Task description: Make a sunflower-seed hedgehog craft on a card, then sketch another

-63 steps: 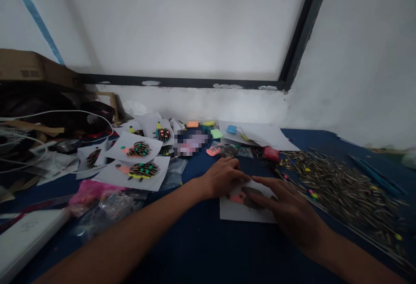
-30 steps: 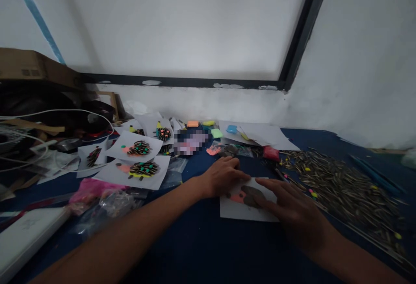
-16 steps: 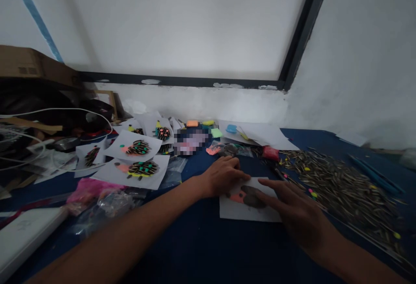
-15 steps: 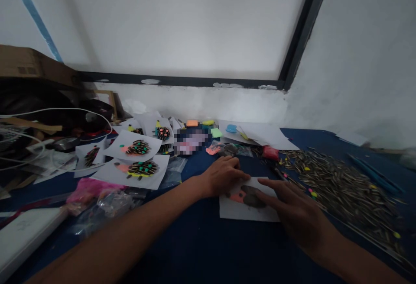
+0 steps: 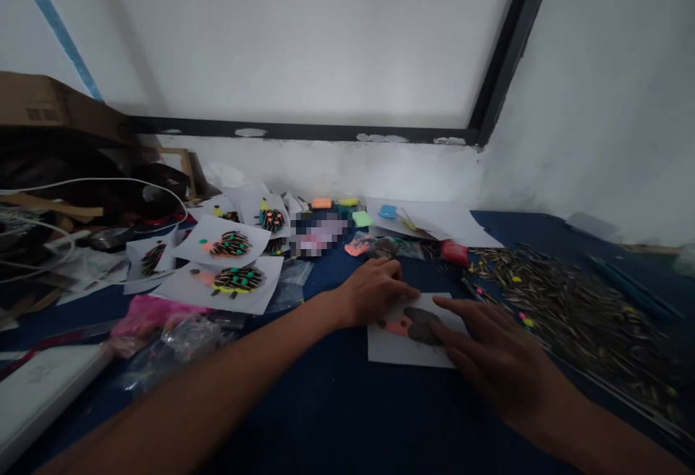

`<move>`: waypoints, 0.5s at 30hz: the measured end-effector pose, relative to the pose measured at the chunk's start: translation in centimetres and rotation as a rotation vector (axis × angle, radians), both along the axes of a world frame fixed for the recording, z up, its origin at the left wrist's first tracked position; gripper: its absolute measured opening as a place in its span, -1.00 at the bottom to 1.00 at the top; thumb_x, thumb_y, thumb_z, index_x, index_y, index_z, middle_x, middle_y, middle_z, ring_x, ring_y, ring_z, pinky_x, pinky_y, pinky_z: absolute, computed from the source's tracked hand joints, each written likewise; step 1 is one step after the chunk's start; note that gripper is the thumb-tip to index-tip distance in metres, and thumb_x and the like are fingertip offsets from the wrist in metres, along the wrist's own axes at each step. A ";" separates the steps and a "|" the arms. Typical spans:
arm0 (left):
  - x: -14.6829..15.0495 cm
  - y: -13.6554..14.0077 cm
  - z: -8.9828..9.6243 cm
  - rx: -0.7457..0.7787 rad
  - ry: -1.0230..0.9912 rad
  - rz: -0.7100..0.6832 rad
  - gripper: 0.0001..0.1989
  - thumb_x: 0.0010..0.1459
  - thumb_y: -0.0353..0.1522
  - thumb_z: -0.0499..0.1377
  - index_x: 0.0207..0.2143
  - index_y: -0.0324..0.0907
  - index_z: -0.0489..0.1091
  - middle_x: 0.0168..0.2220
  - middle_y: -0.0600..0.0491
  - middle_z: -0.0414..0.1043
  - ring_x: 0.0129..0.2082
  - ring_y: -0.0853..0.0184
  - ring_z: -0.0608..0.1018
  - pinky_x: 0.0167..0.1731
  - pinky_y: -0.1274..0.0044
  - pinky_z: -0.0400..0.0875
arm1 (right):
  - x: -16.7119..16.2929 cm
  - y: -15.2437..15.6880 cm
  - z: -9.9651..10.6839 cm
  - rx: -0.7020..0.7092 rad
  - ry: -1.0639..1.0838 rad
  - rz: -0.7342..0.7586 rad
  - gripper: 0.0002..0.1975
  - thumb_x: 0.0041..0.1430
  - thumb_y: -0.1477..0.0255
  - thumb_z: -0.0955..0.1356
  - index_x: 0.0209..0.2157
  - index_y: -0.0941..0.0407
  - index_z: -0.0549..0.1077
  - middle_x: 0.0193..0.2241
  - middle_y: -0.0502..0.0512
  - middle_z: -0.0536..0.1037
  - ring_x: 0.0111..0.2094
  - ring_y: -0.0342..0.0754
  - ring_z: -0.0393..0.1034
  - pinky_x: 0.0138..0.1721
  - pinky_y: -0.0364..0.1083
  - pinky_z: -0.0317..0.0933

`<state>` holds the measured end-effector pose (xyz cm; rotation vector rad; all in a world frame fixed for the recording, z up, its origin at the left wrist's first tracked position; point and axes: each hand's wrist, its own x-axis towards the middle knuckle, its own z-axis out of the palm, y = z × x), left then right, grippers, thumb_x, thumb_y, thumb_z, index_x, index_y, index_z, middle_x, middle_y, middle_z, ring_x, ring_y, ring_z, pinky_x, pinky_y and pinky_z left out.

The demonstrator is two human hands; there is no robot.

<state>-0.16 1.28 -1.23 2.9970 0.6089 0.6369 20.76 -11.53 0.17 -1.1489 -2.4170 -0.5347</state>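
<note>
A small white sheet of paper (image 5: 391, 352) lies in front of me, bearing a flattened grey clay shape (image 5: 422, 324) joined to a salmon-pink clay piece (image 5: 398, 326) at its left. My left hand (image 5: 377, 291) rests at the sheet's upper left edge, its index finger stretched over the paper and the other fingers bent. From the right, my right hand (image 5: 499, 352) reaches over the sheet with its fingers extended and apart. One of its fingertips touches the right part of the grey clay. Its palm covers the sheet's lower right corner.
Sheets with seed-covered hedgehog figures (image 5: 236, 279) lie at the left, above pink clay in plastic (image 5: 157, 319). A wide heap of striped sunflower seeds (image 5: 586, 323) spreads at the right. Coloured clay blocks (image 5: 322, 203) sit near the wall. A white box (image 5: 48, 395) stands lower left.
My right hand has shifted slightly, its fingertip still on the grey clay. My left hand stays in place at the sheet's edge. The view has tilted a little.
</note>
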 end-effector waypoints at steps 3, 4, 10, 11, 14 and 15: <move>0.0 0.0 0.0 0.014 0.003 -0.001 -0.73 0.29 -0.36 0.04 -0.05 0.00 0.47 -0.25 0.01 0.34 -0.25 0.34 0.37 -0.21 0.48 0.24 | 0.0 -0.1 0.1 0.019 0.002 0.005 -0.72 0.27 0.44 0.23 -0.05 -0.01 0.48 0.00 0.15 0.48 -0.04 0.07 0.39 -0.12 0.07 0.35; 0.0 0.1 0.0 0.016 0.003 -0.002 -0.73 0.30 -0.36 0.04 -0.04 0.00 0.46 -0.25 0.01 0.33 -0.25 0.34 0.37 -0.21 0.48 0.25 | 0.0 -0.1 0.2 0.011 -0.005 0.007 -0.72 0.28 0.43 0.22 -0.07 -0.01 0.48 0.00 0.16 0.48 -0.05 0.06 0.40 -0.13 0.07 0.35; 0.0 -0.1 0.3 0.003 0.037 0.008 -0.71 0.27 -0.41 0.06 -0.03 0.00 0.46 -0.25 0.00 0.33 -0.23 0.33 0.37 -0.19 0.47 0.25 | 0.2 -0.3 0.6 -0.019 -0.018 -0.026 -0.68 0.30 0.39 0.19 -0.02 -0.02 0.47 0.03 0.18 0.47 -0.03 0.09 0.39 -0.13 0.08 0.35; -0.1 -0.2 0.4 -0.001 0.036 0.007 -0.71 0.27 -0.41 0.06 -0.03 0.00 0.46 -0.25 0.00 0.32 -0.23 0.33 0.37 -0.19 0.47 0.25 | 0.1 -0.3 0.6 -0.023 -0.023 -0.034 -0.67 0.30 0.38 0.19 0.02 -0.03 0.44 0.04 0.18 0.46 -0.02 0.09 0.38 -0.13 0.09 0.35; -0.1 -0.4 0.8 -0.015 0.035 0.003 -0.72 0.28 -0.40 0.06 -0.04 -0.02 0.46 -0.27 0.00 0.31 -0.24 0.32 0.36 -0.22 0.49 0.24 | 0.0 -0.2 0.6 -0.047 -0.052 -0.054 -0.62 0.28 0.38 0.21 0.11 -0.07 0.36 0.09 0.18 0.41 0.03 0.12 0.34 -0.10 0.12 0.34; -0.2 -0.5 0.9 -0.021 0.041 0.002 -0.72 0.27 -0.39 0.06 -0.04 -0.02 0.46 -0.27 0.00 0.31 -0.24 0.32 0.36 -0.23 0.49 0.23 | 0.0 -0.2 0.6 -0.054 -0.067 -0.055 -0.61 0.28 0.38 0.21 0.12 -0.08 0.35 0.11 0.19 0.38 0.05 0.13 0.33 -0.09 0.14 0.33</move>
